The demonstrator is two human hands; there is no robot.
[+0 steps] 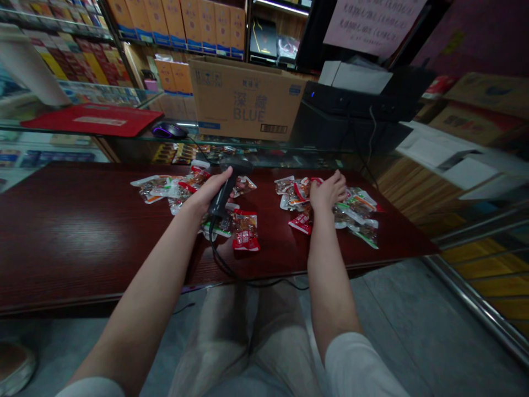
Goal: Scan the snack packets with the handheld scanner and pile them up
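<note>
- Two hands, well apart, above a dark red wooden counter
- Left hand clamped around one black handheld barcode scanner; black cable trailing over the counter edge
- Right hand resting open on the right heap of snack packets, no clear grip
- Two heaps on the counter, plus the left heap of snack packets; exact count hidden by overlap
- One red-labelled packet just beside the scanner
- Beyond, on a glass display case: one computer mouse, one red mat
- One cardboard carton behind the glass top
</note>
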